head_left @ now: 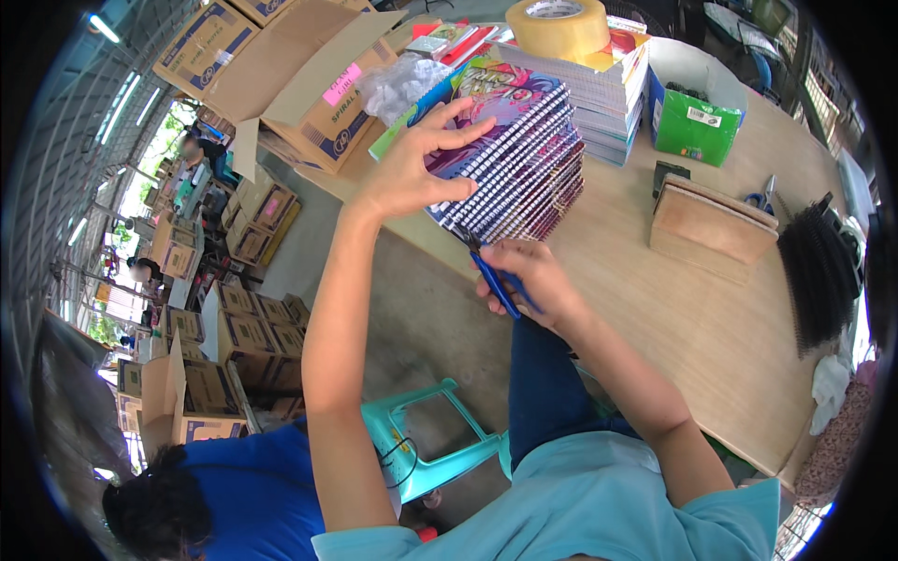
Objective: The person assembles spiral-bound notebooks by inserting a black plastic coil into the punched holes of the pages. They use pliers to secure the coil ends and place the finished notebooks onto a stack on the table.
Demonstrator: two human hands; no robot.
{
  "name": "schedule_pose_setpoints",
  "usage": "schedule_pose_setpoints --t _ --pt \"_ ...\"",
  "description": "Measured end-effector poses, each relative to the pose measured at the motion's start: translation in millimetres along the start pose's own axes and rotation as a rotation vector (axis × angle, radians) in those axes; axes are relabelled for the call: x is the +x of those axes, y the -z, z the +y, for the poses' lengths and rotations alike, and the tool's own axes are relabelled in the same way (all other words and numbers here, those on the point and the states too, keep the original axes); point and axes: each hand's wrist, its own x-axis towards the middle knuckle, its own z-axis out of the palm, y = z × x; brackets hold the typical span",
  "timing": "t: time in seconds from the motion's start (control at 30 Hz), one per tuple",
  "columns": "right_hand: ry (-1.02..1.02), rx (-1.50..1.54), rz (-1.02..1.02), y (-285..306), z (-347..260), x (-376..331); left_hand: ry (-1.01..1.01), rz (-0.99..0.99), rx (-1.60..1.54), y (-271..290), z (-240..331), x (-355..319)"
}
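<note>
A stack of spiral notebooks (528,154) with colourful covers stands at the table's near left edge, its wire bindings turned toward me. My left hand (426,154) lies over the top notebook, fingers spread, steadying or touching the cover. In my right hand (533,276) is a pair of blue-handled pliers (494,280), fingers wrapped round the grips. The jaws of the pliers meet the lower left end of the bindings. Whether they are closed on a wire is too small to tell.
Behind the notebooks are a paper stack (599,93) with a tape roll (561,28), and a green box (697,122). Right: a wooden block (711,229), scissors (763,194), black spiral coils (816,271). Left: open carton (327,103), turquoise stool (440,439), a person in blue (253,496).
</note>
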Motion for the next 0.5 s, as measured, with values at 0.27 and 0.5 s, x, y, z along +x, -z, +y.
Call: schedule_pose_setpoints --t 0.27,0.5 --pt "0.35 -0.331 0.289 1.9 5.3 -2.3 0.02 0.006 0.047 0.7 0.7 -2.1" --pt "-0.253 0.403 -0.088 -1.0 22.3 5.8 0.01 0.012 0.054 0.3 1.6 -1.7"
